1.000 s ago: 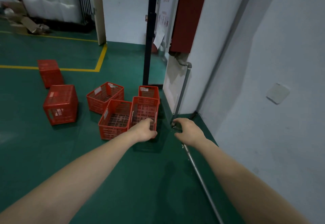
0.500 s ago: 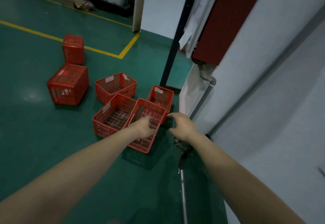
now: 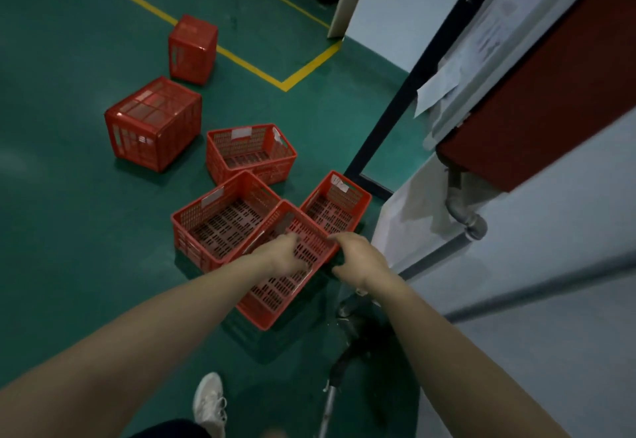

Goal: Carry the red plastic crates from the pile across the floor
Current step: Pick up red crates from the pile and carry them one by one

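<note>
Both bare arms stretch forward and down over the green floor (image 3: pixel 79 238). The left hand (image 3: pixel 285 256), knuckles up, curls over the near red crate (image 3: pixel 275 296), seemingly gripping its left rim, though blur hides the fingers. The right hand (image 3: pixel 359 258) clasps the crate's right rim. Five more red crates (image 3: pixel 223 220) sit just beyond.

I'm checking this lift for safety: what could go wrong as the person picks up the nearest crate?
1. The nearest crate touches two neighbouring crates; lifting it may snag or drag them.
2. The right hand works in the narrow gap between crate and wall corner, so knuckles may scrape.
3. A metal pipe lies along the floor beside the shoe, a likely trip hazard when stepping away. The left hand is blurred, so its grip is unclear.
</note>
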